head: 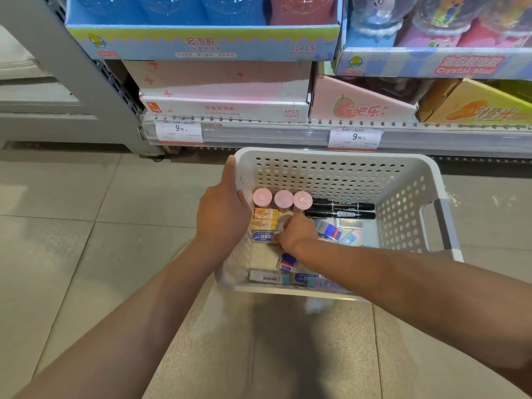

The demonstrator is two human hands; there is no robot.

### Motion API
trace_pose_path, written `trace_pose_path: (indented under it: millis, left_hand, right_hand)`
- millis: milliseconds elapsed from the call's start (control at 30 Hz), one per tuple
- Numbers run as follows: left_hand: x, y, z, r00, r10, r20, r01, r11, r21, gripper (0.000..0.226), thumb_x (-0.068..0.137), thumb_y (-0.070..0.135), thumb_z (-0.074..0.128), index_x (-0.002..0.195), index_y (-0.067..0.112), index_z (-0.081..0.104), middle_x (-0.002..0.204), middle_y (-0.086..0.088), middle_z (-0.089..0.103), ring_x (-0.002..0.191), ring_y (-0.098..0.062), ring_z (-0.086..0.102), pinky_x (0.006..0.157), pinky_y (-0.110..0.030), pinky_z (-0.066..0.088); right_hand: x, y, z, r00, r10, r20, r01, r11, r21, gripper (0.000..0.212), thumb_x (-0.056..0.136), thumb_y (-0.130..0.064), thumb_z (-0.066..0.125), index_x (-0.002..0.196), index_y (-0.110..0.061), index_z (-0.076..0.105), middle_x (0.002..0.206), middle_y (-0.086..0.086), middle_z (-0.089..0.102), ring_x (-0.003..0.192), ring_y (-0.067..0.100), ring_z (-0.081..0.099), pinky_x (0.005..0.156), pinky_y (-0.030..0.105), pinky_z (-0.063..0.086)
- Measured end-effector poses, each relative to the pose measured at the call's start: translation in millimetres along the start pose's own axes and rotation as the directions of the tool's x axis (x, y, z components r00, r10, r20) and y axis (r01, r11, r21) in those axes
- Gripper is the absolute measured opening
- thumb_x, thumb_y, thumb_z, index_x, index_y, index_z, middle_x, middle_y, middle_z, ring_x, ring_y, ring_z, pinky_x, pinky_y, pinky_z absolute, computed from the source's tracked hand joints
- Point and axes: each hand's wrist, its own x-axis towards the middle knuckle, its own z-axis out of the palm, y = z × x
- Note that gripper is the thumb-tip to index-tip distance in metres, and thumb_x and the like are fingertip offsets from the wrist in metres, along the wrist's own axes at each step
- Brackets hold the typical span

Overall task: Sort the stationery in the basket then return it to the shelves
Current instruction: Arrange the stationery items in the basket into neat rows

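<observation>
Your left hand (223,208) grips the left wall of the white perforated basket (325,168), thumb along the rim, which steadies it on the floor in front of the shelves (288,133) while you sort. Your right hand (296,233) reaches inside, fingers curled down at the blue eraser (263,237); whether its grip has closed on it I cannot tell. Like already sits with like: three pink capped tubes (283,199) in a row, two orange erasers (265,218) stacked below, two black markers (342,210) side by side. Loose erasers lie unsorted along the near wall.
</observation>
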Motion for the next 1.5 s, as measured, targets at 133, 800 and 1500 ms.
trace_pose_path:
  millis: [133, 800, 1500]
  left_hand:
    - [0.4, 0.0, -0.3, 1.000, -0.004, 0.001, 0.004, 1.000, 0.002, 0.061, 0.096, 0.014, 0.043, 0.149, 0.021, 0.015, 0.097, -0.017, 0.064, 0.086, -0.032, 0.062, 0.071, -0.039, 0.050]
    - [0.1, 0.4, -0.3, 1.000, -0.018, 0.015, 0.018, 1.000, 0.002, 0.062, 0.096, 0.015, 0.044, 0.149, 0.023, 0.013, 0.101, -0.014, 0.065, 0.087, -0.030, 0.063, 0.076, -0.041, 0.054]
    - [0.7, -0.3, 0.8, 1.000, -0.023, 0.017, 0.023, 0.999, 0.022, 0.062, 0.096, 0.015, 0.044, 0.149, 0.023, 0.013, 0.105, -0.015, 0.065, 0.089, -0.030, 0.063, 0.077, -0.041, 0.054]
  right_hand:
    - [1.1, 0.7, 1.0, 1.000, -0.022, -0.016, 0.021, 0.998, -0.066, 0.022, 0.088, -0.020, 0.064, 0.104, -0.005, 0.066, 0.108, 0.013, 0.066, 0.104, 0.025, 0.061, 0.085, 0.032, 0.051]
    - [-5.6, 29.3, -25.6, 0.880, -0.426, 0.208, 0.446, 0.594, -0.670, 0.038, 0.087, 0.002, 0.051, 0.121, -0.013, 0.060, 0.125, 0.010, 0.050, 0.104, 0.029, 0.058, 0.071, 0.034, 0.047]
    - [7.6, 31.4, -23.5, 0.821, -0.521, 0.232, 0.499, 0.459, -0.735, 0.040, 0.087, -0.012, 0.056, 0.125, -0.005, 0.048, 0.121, 0.010, 0.053, 0.114, 0.027, 0.050, 0.070, 0.033, 0.047]
